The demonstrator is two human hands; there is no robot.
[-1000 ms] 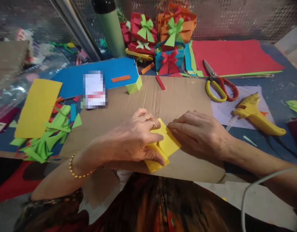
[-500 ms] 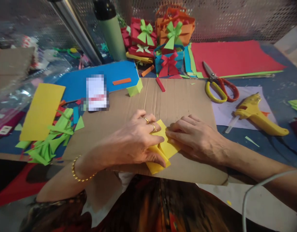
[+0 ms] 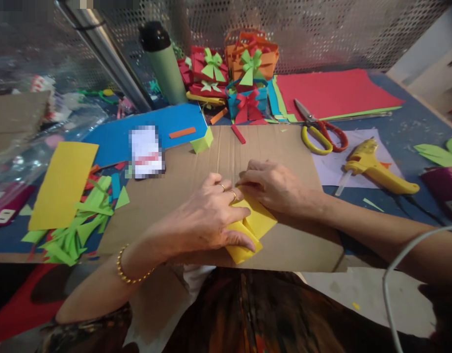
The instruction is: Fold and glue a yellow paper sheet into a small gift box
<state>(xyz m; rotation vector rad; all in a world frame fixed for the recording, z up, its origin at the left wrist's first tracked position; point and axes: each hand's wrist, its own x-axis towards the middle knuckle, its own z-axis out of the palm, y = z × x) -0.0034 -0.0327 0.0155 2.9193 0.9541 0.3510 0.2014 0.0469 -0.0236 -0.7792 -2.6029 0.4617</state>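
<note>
A folded yellow paper lies on the cardboard sheet near its front edge. Over its left part is my left hand, with rings and a beaded bracelet; its thumb and fingers hold a raised fold of the paper. My right hand is at the paper's upper corner, fingers bent and pressed together on the edge. Part of that corner is hidden under the fingers.
Scissors and a yellow glue gun lie at the right. Behind stand small paper bags with bows and a green bottle. Green scraps, a yellow sheet and a phone are left.
My right hand has moved up and left along the paper, from its right side to the upper corner. My left hand keeps its hold. The view has shifted slightly.
</note>
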